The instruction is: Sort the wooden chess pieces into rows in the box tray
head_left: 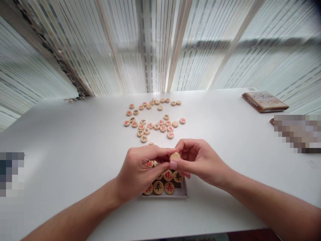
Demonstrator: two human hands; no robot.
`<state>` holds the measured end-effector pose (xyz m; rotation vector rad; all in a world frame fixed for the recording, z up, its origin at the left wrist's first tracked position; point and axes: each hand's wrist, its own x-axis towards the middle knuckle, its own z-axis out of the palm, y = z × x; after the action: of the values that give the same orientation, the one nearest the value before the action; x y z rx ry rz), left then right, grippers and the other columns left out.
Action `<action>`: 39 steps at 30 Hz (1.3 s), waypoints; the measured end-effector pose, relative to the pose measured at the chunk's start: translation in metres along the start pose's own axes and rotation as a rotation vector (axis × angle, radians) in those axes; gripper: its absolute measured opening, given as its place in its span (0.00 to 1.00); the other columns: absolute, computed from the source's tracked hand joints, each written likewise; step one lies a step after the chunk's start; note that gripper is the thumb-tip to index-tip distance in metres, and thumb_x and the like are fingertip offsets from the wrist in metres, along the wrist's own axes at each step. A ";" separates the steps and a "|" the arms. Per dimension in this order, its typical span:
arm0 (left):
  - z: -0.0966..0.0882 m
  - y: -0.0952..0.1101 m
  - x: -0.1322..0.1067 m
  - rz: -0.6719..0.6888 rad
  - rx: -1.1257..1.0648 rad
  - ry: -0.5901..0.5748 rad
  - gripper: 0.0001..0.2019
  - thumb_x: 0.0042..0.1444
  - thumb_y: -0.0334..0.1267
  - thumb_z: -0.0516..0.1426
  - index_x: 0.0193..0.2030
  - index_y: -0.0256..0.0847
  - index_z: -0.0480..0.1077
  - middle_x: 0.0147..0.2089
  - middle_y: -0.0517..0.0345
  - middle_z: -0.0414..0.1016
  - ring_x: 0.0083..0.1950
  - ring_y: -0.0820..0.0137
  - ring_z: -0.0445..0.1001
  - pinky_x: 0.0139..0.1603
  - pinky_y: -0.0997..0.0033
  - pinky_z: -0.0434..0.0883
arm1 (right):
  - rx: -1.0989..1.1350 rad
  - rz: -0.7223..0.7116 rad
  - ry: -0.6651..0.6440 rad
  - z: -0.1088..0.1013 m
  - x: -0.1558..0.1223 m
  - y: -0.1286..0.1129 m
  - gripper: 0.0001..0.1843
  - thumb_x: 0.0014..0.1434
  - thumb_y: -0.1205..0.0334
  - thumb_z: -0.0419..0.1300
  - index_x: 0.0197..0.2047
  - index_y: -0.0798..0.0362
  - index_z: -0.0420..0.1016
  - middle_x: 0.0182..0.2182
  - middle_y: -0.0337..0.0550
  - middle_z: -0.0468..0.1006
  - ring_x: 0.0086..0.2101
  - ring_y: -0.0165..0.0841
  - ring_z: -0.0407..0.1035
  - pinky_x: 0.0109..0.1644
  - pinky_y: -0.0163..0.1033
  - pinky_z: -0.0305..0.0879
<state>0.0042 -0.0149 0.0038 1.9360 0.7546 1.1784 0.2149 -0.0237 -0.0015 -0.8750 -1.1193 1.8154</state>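
Between the fingertips of the left hand (140, 167) and the right hand (202, 161), a plain-faced wooden disc (175, 156) is pinched, held above a shallow tray (184, 191) of lettered pieces (169, 187); beyond it, loose pieces (163, 128) scatter across the white table (87, 137).

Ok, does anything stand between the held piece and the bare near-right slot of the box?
Only the right hand itself: its fingers hang over the right side of the box. The held piece, also pinched by the left hand, otherwise has nothing visible between it and the bare slot.
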 end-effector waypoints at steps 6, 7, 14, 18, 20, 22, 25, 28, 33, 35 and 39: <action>0.000 0.000 -0.002 0.037 0.016 -0.012 0.17 0.60 0.24 0.69 0.54 0.43 0.86 0.44 0.54 0.90 0.40 0.70 0.88 0.43 0.79 0.82 | -0.032 -0.018 -0.007 0.000 0.000 -0.001 0.20 0.48 0.61 0.84 0.31 0.57 0.78 0.20 0.34 0.76 0.20 0.24 0.67 0.23 0.27 0.64; 0.000 0.000 -0.002 0.036 0.005 -0.015 0.18 0.60 0.23 0.69 0.54 0.43 0.86 0.44 0.54 0.91 0.40 0.71 0.88 0.43 0.79 0.82 | -0.024 -0.021 -0.018 0.000 0.000 -0.001 0.19 0.50 0.61 0.84 0.31 0.57 0.78 0.19 0.34 0.75 0.20 0.24 0.67 0.23 0.28 0.64; 0.000 0.002 0.002 0.020 -0.047 -0.024 0.18 0.58 0.23 0.70 0.54 0.41 0.86 0.42 0.54 0.90 0.37 0.72 0.88 0.42 0.80 0.82 | -0.012 -0.032 -0.040 0.000 -0.001 -0.003 0.16 0.54 0.60 0.81 0.32 0.57 0.80 0.19 0.37 0.78 0.20 0.26 0.71 0.25 0.30 0.69; -0.001 0.003 0.003 -0.027 -0.123 -0.028 0.16 0.58 0.24 0.71 0.52 0.41 0.86 0.41 0.55 0.91 0.36 0.72 0.88 0.39 0.81 0.83 | -0.014 -0.045 -0.060 0.002 -0.002 -0.005 0.15 0.57 0.59 0.80 0.32 0.58 0.81 0.20 0.38 0.80 0.20 0.26 0.73 0.27 0.30 0.72; -0.001 0.003 0.003 -0.071 -0.156 -0.021 0.15 0.58 0.24 0.71 0.51 0.41 0.86 0.40 0.56 0.90 0.37 0.72 0.88 0.40 0.81 0.83 | -0.025 -0.054 -0.062 0.002 -0.002 -0.006 0.14 0.59 0.58 0.79 0.33 0.58 0.82 0.21 0.39 0.81 0.21 0.26 0.74 0.27 0.29 0.73; 0.000 0.004 0.002 -0.118 -0.197 -0.007 0.15 0.58 0.24 0.71 0.50 0.40 0.87 0.39 0.57 0.90 0.37 0.71 0.88 0.40 0.81 0.84 | -0.037 -0.060 -0.060 0.001 -0.003 -0.006 0.14 0.60 0.57 0.78 0.34 0.58 0.82 0.21 0.40 0.82 0.21 0.26 0.75 0.28 0.29 0.74; 0.001 0.005 0.001 -0.201 -0.274 0.013 0.14 0.58 0.24 0.71 0.49 0.41 0.87 0.38 0.57 0.90 0.37 0.70 0.89 0.40 0.81 0.85 | -0.048 -0.072 -0.066 0.000 -0.002 -0.006 0.14 0.62 0.56 0.77 0.35 0.58 0.83 0.23 0.41 0.84 0.23 0.27 0.77 0.29 0.29 0.76; 0.002 0.005 0.001 -0.286 -0.364 0.035 0.13 0.58 0.25 0.71 0.48 0.42 0.87 0.39 0.57 0.91 0.38 0.69 0.90 0.41 0.80 0.86 | -0.055 -0.098 -0.077 -0.002 -0.001 -0.005 0.14 0.65 0.54 0.75 0.38 0.58 0.84 0.25 0.43 0.85 0.25 0.28 0.79 0.30 0.30 0.78; 0.003 0.008 0.005 -0.359 -0.481 0.059 0.10 0.59 0.25 0.71 0.45 0.41 0.88 0.37 0.56 0.90 0.37 0.67 0.90 0.39 0.79 0.87 | -0.021 -0.132 -0.110 -0.003 0.000 -0.006 0.13 0.67 0.54 0.73 0.39 0.57 0.85 0.27 0.42 0.85 0.26 0.27 0.81 0.32 0.29 0.80; 0.004 0.009 0.006 -0.367 -0.489 0.060 0.09 0.59 0.25 0.71 0.44 0.40 0.88 0.37 0.56 0.90 0.36 0.67 0.90 0.39 0.79 0.87 | -0.017 -0.128 -0.116 -0.003 0.001 -0.007 0.14 0.68 0.54 0.72 0.39 0.57 0.85 0.27 0.42 0.85 0.26 0.27 0.81 0.33 0.29 0.80; 0.003 0.007 0.008 -0.370 -0.458 0.063 0.09 0.59 0.25 0.70 0.44 0.39 0.88 0.37 0.54 0.90 0.36 0.66 0.90 0.39 0.77 0.88 | -0.002 -0.118 -0.106 -0.003 0.002 -0.006 0.14 0.67 0.53 0.73 0.39 0.57 0.86 0.27 0.43 0.85 0.27 0.30 0.81 0.33 0.32 0.82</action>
<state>0.0110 -0.0136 0.0122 1.3234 0.7576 1.0717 0.2183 -0.0190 0.0025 -0.7056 -1.2138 1.7803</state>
